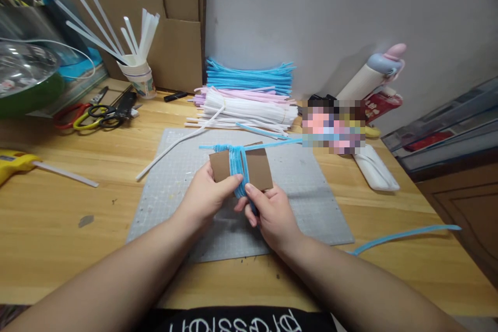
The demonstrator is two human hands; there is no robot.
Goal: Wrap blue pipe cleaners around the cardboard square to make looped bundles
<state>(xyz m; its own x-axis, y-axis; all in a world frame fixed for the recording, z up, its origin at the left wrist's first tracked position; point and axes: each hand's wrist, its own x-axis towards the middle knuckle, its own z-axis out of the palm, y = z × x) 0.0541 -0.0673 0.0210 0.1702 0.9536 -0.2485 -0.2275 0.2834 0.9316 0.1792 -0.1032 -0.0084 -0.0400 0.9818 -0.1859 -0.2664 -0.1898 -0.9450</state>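
Both my hands hold a small piece of brown cardboard [259, 167] above the grey cutting mat [311, 197]. Blue pipe cleaners [235, 166] are wound around its middle in several turns. My left hand [212, 189] grips the cardboard's left side, its thumb pressing on the windings. My right hand [272, 210] pinches the lower right, thumb against the blue turns and fingers curled beneath. One blue length sticks out from the top toward the right, and a shorter twisted end points left. The back of the cardboard is hidden.
Bundles of blue pipe cleaners [249, 77] and white pipe cleaners [249, 106] lie by the wall. Left are scissors [97, 114], a cup of glue sticks [137, 77] and a yellow glue gun [15, 163]. A loose blue pipe cleaner [404, 234] and a white case [375, 168] lie right.
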